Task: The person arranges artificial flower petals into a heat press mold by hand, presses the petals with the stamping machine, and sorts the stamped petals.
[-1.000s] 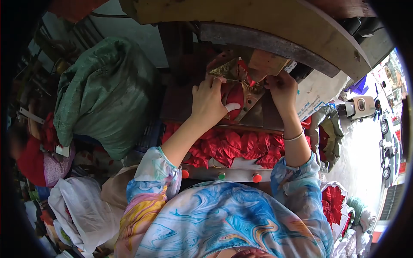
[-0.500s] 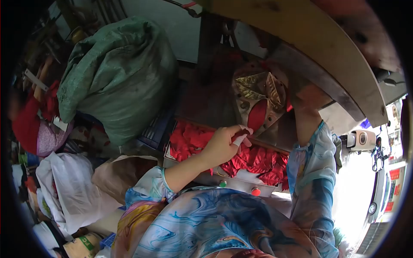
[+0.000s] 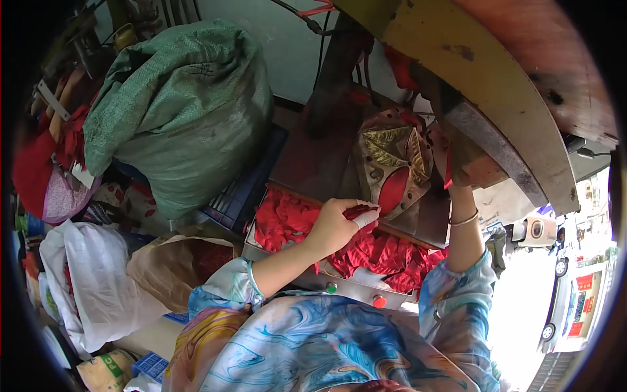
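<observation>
My left hand (image 3: 338, 225), with white wrapping on its fingertips, pinches a small stack of red fabric pieces (image 3: 360, 210) at the near edge of a metal mold (image 3: 372, 178). The mold has gold leaf-shaped hollows. One leaf-shaped red fabric piece (image 3: 394, 191) lies flat on it. My right hand (image 3: 462, 195), with a bracelet at the wrist, reaches up to the mold's right side under the press arm (image 3: 503, 85). Its fingers are hidden by the machine, so its grip does not show. Below my left hand, loose red fabric pieces (image 3: 372, 251) fill a tray.
A green button (image 3: 332, 287) and a red button (image 3: 379, 301) sit on the machine's front panel (image 3: 353, 291). At left stand a large green woven sack (image 3: 196, 124), a brown paper bag (image 3: 157, 268) and a white plastic bag (image 3: 98, 281). A blue crate (image 3: 248, 186) lies behind.
The whole view has shifted slightly and looks brighter. My right forearm and bracelet show more clearly. My left hand still pinches the fabric near the mold's edge.
</observation>
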`<state>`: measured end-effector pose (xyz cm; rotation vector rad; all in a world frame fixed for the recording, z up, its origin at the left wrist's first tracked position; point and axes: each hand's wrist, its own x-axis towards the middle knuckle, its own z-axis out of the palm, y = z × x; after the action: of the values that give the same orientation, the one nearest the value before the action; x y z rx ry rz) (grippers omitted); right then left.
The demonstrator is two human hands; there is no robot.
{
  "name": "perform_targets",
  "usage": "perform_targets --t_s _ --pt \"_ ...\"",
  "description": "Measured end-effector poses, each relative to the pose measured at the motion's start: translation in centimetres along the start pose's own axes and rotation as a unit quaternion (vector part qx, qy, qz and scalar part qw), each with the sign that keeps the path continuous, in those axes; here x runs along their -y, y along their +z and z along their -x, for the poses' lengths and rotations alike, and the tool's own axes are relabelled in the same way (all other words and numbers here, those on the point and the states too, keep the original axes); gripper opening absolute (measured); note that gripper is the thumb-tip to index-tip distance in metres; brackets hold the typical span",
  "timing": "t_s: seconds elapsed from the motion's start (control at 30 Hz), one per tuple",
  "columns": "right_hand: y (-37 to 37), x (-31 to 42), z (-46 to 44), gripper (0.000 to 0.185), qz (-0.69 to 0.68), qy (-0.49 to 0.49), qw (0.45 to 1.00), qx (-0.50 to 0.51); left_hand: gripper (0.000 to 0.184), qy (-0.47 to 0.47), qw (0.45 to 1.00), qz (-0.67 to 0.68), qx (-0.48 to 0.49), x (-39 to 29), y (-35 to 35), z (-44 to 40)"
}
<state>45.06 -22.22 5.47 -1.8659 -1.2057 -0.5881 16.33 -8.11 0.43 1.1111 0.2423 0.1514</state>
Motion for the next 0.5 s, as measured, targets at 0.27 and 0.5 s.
perform_targets --t_s 0.27,0.5 --pt "3.4 -1.9 0.5 0.032 0.087 -0.003 0.988 0.125 0.021 0.002 0.999 -0.037 -0.005 0.2 0.6 0.4" --pt "3.1 -2.0 1.9 0.027 0.014 -0.019 1.000 0.012 0.024 0.011 0.996 -0.086 -0.022 0.3 0.1 0.2"
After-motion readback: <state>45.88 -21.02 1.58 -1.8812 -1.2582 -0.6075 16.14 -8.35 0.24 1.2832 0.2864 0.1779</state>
